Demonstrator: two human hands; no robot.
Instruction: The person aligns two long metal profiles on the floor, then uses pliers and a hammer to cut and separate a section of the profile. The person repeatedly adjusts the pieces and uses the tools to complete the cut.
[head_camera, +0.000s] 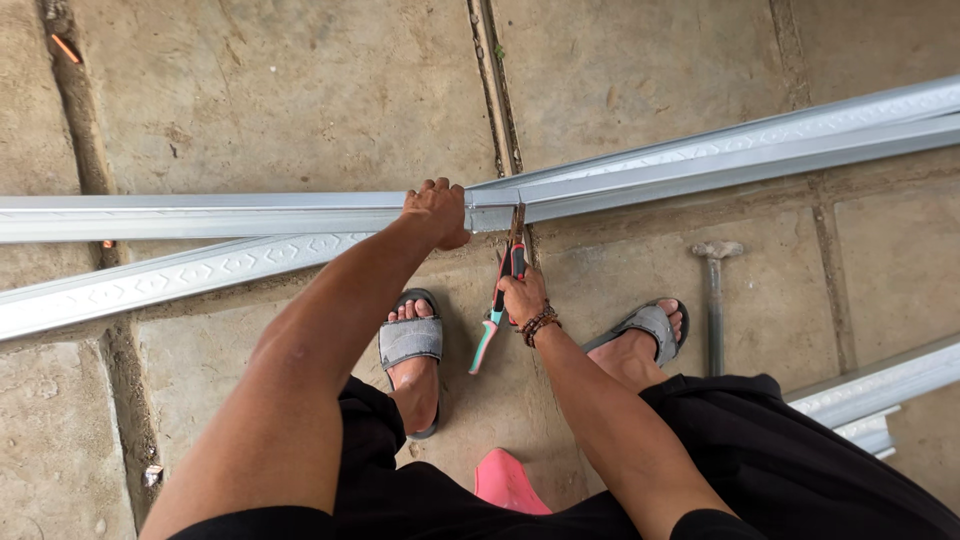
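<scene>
Down by the sandalled feet, the right hand (522, 296) grips snips (503, 290), blades biting the near edge of a metal channel (640, 170) lying on the concrete floor (300, 90); the cut looks barely begun. Beyond, the left hand (437, 212), arm outstretched, clamps over the channel.

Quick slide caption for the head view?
Left hand steadies a metal channel while right hand cuts it with tin snips.

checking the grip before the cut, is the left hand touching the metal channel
Touching: the head view shows the left hand wrapped over the edge of the metal channel, fingers on it.
</scene>
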